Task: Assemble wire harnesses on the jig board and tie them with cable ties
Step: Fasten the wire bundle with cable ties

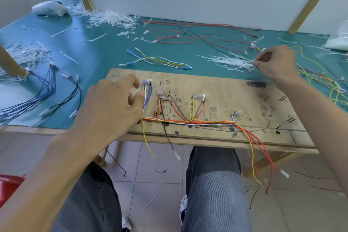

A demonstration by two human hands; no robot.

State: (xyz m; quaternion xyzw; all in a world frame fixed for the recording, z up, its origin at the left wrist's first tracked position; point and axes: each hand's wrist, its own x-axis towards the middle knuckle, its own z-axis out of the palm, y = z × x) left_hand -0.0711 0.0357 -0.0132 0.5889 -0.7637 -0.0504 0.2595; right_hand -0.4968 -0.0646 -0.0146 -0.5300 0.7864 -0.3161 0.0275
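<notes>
The wooden jig board (250,100) lies at the table's near edge. Red, yellow, white and brown wires (188,121) run along its pegs, their ends hanging over the front. My left hand (113,101) is at the board's left end, fingers curled, pinching the blue and white wire bunch (147,96) below its connectors. My right hand (275,62) reaches beyond the board's far right edge and pinches the end of a white cable tie from a loose bundle of ties (229,61) on the green mat.
Heaps of white cable ties (111,18) lie at the back left and left edge. Loose red and black wires (197,37) lie at the back, a blue-tipped set (160,61) behind the board, blue and black harnesses (47,92) on the left, yellow and red wires (323,79) far right.
</notes>
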